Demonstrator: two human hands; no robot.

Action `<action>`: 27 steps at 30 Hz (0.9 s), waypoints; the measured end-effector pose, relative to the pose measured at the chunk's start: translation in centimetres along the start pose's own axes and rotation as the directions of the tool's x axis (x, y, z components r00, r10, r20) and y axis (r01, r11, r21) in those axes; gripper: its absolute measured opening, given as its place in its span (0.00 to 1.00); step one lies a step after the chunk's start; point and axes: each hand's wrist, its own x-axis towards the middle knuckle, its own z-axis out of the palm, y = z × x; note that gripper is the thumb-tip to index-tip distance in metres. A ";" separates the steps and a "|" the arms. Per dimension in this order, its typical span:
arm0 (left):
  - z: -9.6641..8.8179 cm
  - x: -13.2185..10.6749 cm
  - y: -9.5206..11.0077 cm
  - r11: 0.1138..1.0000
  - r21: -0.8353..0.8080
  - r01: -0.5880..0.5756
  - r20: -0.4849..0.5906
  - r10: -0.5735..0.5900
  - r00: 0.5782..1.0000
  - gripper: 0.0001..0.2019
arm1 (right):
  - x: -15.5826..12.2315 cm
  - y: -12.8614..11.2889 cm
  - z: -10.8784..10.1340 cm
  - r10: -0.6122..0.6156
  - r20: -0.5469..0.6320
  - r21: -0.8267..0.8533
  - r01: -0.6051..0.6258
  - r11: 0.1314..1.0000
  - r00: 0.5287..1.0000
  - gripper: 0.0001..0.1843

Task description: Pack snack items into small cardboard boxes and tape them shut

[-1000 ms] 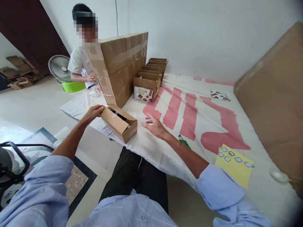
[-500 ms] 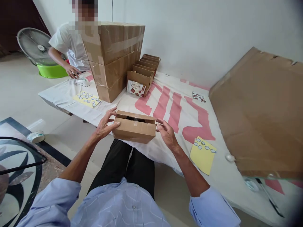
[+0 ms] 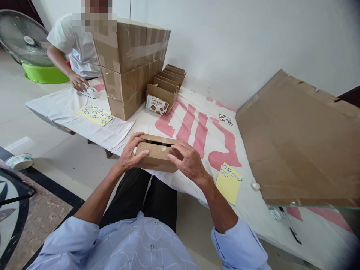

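Observation:
A small brown cardboard box (image 3: 156, 154) rests at the near edge of a low table covered by a white and red sheet (image 3: 202, 131). My left hand (image 3: 131, 155) grips the box's left end, thumb along the front. My right hand (image 3: 187, 162) curls over its right end, fingers on the top flap. A strip of clear tape shows on the box's front seam.
A stack of taped cartons (image 3: 131, 63) stands at the back left, with a row of open small boxes (image 3: 164, 90) beside it. Yellow sticker sheets (image 3: 229, 182) (image 3: 94, 114) lie on the sheet. A large flat cardboard (image 3: 300, 138) leans at the right. Another person's hand (image 3: 78, 80) rests on a tape dispenser (image 3: 90, 92).
My left hand dragged the box from the left to the table edge in front of me. My right hand came in and closed over its right end. The view swung right.

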 end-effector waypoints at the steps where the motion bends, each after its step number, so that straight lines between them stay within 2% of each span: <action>1: 0.1 0.0 -0.1 1.000 0.007 -0.010 -0.004 0.010 1.000 0.22 | 0.1 0.0 0.1 -0.010 0.008 -0.005 0.010 1.000 1.000 0.05; 6: 0.6 0.0 -0.4 0.998 0.035 -0.055 -0.021 0.056 0.998 0.21 | 0.7 -0.3 0.3 -0.012 0.055 -0.112 0.018 0.994 0.998 0.01; 9: 0.8 0.0 -0.4 0.999 0.024 -0.049 -0.044 0.050 0.998 0.21 | 1.3 0.1 0.5 -0.028 0.029 -0.267 0.035 0.963 0.999 0.06; 11: 1.0 0.0 -0.4 0.999 0.009 -0.044 -0.049 0.044 0.998 0.21 | 1.9 0.9 0.6 -0.050 0.020 -0.365 0.054 0.929 0.999 0.11; 15: 1.1 0.0 -0.4 0.999 -0.001 -0.051 -0.038 0.051 0.998 0.22 | 3.9 3.2 0.9 -0.080 0.114 -0.458 0.124 0.880 0.990 0.13; 18: 1.1 -0.1 -0.3 0.999 0.008 -0.045 -0.016 0.045 0.999 0.22 | 5.3 4.5 1.3 -0.120 0.160 -0.458 0.181 0.870 0.980 0.11; 21: 1.0 -0.1 -0.1 0.999 0.009 -0.039 -0.009 0.039 0.999 0.22 | 6.0 4.7 1.8 -0.168 0.175 -0.421 0.228 0.878 0.970 0.09; 27: 1.0 -0.1 0.1 0.999 0.000 -0.045 -0.013 0.045 0.999 0.22 | 6.0 3.9 2.4 -0.252 0.112 -0.191 0.270 0.944 0.961 0.08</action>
